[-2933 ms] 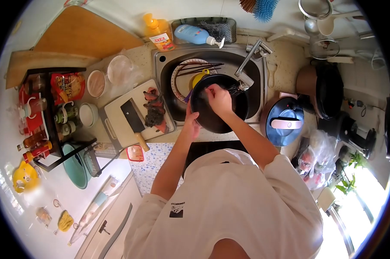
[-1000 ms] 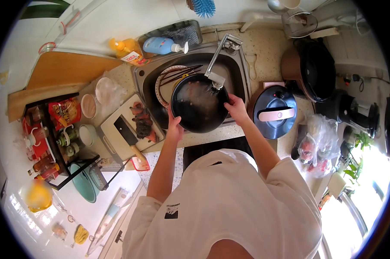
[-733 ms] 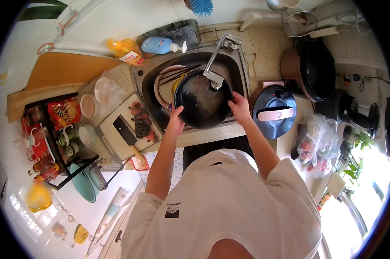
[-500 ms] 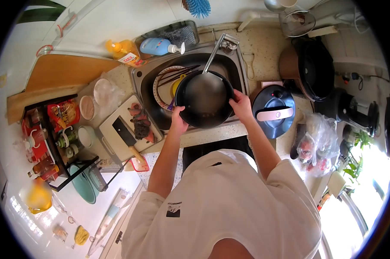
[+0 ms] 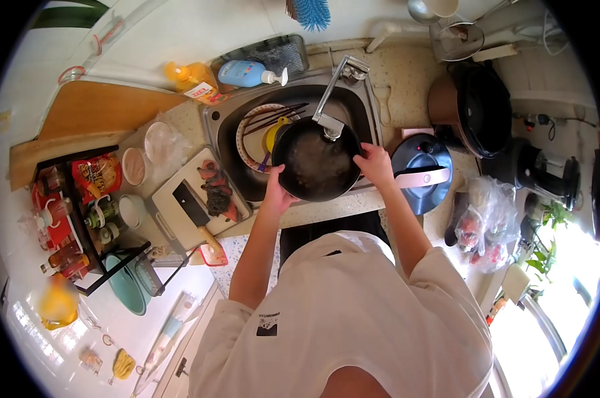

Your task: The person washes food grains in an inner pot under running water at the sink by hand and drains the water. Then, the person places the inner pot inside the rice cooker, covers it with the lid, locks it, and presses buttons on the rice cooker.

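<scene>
A round black inner pot (image 5: 313,166) is held over the front part of the sink, with cloudy-looking liquid inside. My left hand (image 5: 279,191) grips its left rim, thumb on top. At the right rim my right hand (image 5: 374,163) holds on the same way. The silver faucet (image 5: 329,125) reaches over the pot's back edge with its spout above the inside. Behind the pot, in the sink (image 5: 213,136), lie a plate with a patterned rim (image 5: 241,136), dark chopsticks (image 5: 276,114) and a yellow item (image 5: 271,137), partly hidden.
Left of the sink, a cutting board (image 5: 174,179) bears a knife (image 5: 192,203) and dark reddish pieces of food (image 5: 218,192). A dark lid with a pink handle (image 5: 422,178) lies to the right. Dish soap bottles (image 5: 243,73) stand behind the sink. An open cooker (image 5: 472,109) sits at the back right.
The pot has moved slightly toward me and down from the faucet, so the spout now shows in full. Both hands keep their hold on the rim.
</scene>
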A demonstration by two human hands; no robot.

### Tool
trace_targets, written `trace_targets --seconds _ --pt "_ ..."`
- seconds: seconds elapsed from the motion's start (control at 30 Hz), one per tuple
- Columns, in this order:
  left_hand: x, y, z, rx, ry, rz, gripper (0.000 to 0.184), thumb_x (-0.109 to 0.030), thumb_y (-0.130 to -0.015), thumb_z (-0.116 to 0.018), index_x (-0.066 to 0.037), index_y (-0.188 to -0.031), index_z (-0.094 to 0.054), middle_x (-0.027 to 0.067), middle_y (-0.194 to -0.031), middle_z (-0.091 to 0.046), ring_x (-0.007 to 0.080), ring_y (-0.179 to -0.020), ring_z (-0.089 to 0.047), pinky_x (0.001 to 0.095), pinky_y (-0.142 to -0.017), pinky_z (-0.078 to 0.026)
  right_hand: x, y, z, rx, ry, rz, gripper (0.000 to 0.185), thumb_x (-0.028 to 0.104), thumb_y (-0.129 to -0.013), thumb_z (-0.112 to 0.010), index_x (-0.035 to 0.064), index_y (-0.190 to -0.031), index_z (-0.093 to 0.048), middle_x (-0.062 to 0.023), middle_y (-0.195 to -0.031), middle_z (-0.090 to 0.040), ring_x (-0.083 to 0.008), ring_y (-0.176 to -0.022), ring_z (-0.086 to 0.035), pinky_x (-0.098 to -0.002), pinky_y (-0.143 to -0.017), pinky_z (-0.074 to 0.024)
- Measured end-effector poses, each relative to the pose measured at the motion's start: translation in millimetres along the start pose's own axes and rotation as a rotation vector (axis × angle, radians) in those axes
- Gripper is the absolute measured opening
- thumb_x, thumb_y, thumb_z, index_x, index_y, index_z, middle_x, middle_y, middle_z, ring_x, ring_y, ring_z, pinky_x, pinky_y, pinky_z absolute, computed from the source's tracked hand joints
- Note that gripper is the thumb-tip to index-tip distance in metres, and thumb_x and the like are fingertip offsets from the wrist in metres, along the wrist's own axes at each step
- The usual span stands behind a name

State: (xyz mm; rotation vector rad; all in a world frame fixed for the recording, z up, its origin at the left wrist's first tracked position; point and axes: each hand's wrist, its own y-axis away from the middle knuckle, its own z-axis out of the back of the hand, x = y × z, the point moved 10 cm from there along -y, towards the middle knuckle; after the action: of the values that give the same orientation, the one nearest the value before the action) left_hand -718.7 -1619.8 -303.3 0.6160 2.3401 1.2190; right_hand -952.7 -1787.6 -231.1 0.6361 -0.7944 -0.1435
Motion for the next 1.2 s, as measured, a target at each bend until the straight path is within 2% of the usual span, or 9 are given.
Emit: trace_targets --seconds 0.1,0.2,0.23,0.33,0.53,0.63,0.83,0.93,1.2 --pt "-4.1 9.6 12.0 -0.087 -0.103 0.06 0.078 -0.056 -0.088 -0.059 -0.009 -0.15 -0.045 0.0175 -0.148 -0.053 0.0396 -0.133 -0.052 0.0645 -0.109 -0.04 -14.5 -0.3 -16.4 0.013 -0.132 -0.028 0.037 0.017 -0.083 -0.071 0.001 -0.116 -0.073 -0.0118 -0.078 -0.073 -0.0183 -0.064 -0.071 -0.0334 -0.062 -0.0569" --pt "-17.5 22.0 10.0 -0.128 -0.161 0.018 0.078 -0.055 -0.088 -0.06 -0.009 -0.149 -0.045 0.0169 -0.146 -0.055 0.0398 -0.131 -0.053 0.0657 -0.106 -0.042 -37.2 -0.8 -43.6 0.083 -0.387 -0.092 0.044 0.009 -0.087 -0.069 -0.0042 -0.129 -0.065 -0.0029 -0.082 -0.069 -0.0108 -0.066 -0.063 -0.0263 -0.055 -0.0511" --pt "-22.4 25.9 9.3 -0.136 -0.176 -0.007 0.077 -0.054 -0.088 -0.06 -0.009 -0.149 -0.045 0.0167 -0.145 -0.055 0.0397 -0.13 -0.053 0.0658 -0.106 -0.042 -43.4 0.2 -51.1 0.097 -0.443 -0.116 0.043 0.006 -0.088 -0.067 -0.0017 -0.131 -0.064 -0.0003 -0.084 -0.068 -0.009 -0.068 -0.061 -0.0251 -0.055 -0.0488" --pt "-36.6 29.4 19.7 -0.21 -0.217 -0.084 0.078 -0.031 -0.086 -0.06 -0.017 -0.159 -0.036 0.01 -0.14 -0.057 0.0326 -0.117 -0.064 0.0528 -0.085 -0.059 -52.9 7.0 -62.5 0.085 -0.543 -0.163 0.038 0.005 -0.086 -0.066 -0.0003 -0.124 -0.068 -0.0032 -0.086 -0.071 -0.0108 -0.07 -0.066 -0.0258 -0.056 -0.0534" --pt "-67.5 37.6 4.0 0.049 -0.179 -0.466 0.088 -0.002 -0.078 -0.051 -0.016 -0.163 -0.03 0.0092 -0.147 -0.052 0.0256 -0.127 -0.058 0.0385 -0.1 -0.054 -56.3 8.3 -78.4 0.141 -0.647 -0.122 0.034 0.001 -0.088 -0.066 0.0026 -0.123 -0.069 -0.0021 -0.09 -0.073 -0.0097 -0.074 -0.066 -0.0243 -0.06 -0.053" --pt "-64.0 34.5 5.6 0.088 -0.109 -0.468 0.09 0.0 -0.076 -0.05 -0.015 -0.163 -0.029 0.0093 -0.149 -0.051 0.0249 -0.132 -0.054 0.0349 -0.107 -0.048 -47.6 8.3 -73.7 0.128 -0.623 -0.114 0.033 0.0 -0.089 -0.066 0.0027 -0.121 -0.07 -0.002 -0.091 -0.073 -0.0095 -0.076 -0.066 -0.0243 -0.062 -0.0527" --pt "-54.8 21.6 17.9 0.095 -0.02 -0.453 0.09 0.0 -0.073 -0.049 -0.012 -0.161 -0.031 0.0095 -0.149 -0.052 0.0254 -0.134 -0.052 0.037 -0.112 -0.043 -37.0 7.3 -67.3 0.109 -0.62 -0.088 0.035 -0.002 -0.088 -0.065 0.0029 -0.122 -0.07 -0.0007 -0.092 -0.073 -0.0083 -0.077 -0.065 -0.0235 -0.062 -0.0506" --pt "-51.7 16.2 19.7 0.125 -0.056 -0.463 0.086 -0.003 -0.077 -0.049 -0.015 -0.16 -0.028 0.0125 -0.147 -0.051 0.031 -0.133 -0.052 0.0443 -0.109 -0.05 -34.9 9.2 -64.6 0.106 -0.612 -0.092 0.036 -0.002 -0.088 -0.065 0.0029 -0.123 -0.07 -0.0002 -0.092 -0.072 -0.0082 -0.077 -0.064 -0.0233 -0.062 -0.05" --pt "-41.4 4.6 31.5 0.087 0.008 -0.411 0.074 -0.005 -0.08 -0.051 -0.01 -0.153 -0.038 0.0133 -0.14 -0.056 0.0316 -0.124 -0.059 0.0445 -0.105 -0.052 -29.7 15.1 -55.4 0.038 -0.62 -0.089 0.037 -0.002 -0.088 -0.066 0.0022 -0.125 -0.069 -0.0004 -0.094 -0.072 -0.0085 -0.078 -0.064 -0.0235 -0.062 -0.0499"
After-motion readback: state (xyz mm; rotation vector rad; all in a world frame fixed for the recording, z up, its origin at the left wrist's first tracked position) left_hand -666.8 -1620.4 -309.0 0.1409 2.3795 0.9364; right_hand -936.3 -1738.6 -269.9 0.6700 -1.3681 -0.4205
